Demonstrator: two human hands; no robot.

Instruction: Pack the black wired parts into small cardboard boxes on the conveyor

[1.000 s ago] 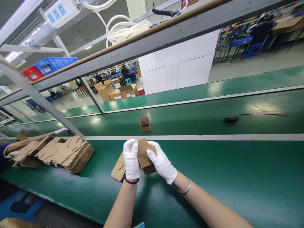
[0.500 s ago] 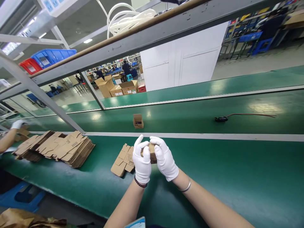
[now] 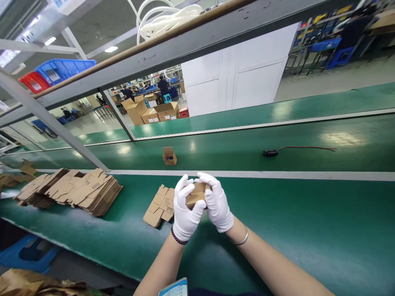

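Both of my hands wear white gloves and hold one small brown cardboard box [image 3: 195, 195] above the green bench. My left hand [image 3: 184, 211] grips its left side with fingers curled round it. My right hand [image 3: 217, 203] wraps the right side, fingers bent over the top edge. Just left of my hands a few flat cardboard blanks [image 3: 159, 205] lie on the bench surface. A folded small box [image 3: 169, 156] stands on the green conveyor belt beyond the white strip.
A big fanned pile of flat blanks [image 3: 77, 190] lies at the left. A black part with a red wire [image 3: 270, 153] rests on the belt [image 3: 308, 144] at right. A slanted grey frame post [image 3: 58, 127] crosses the left. Blue and red bins [image 3: 58, 72] sit overhead.
The flat blank in my hands has been folded into a small box shape. The box and the wired part on the belt drifted left. A co-worker's arm at the left is gone.
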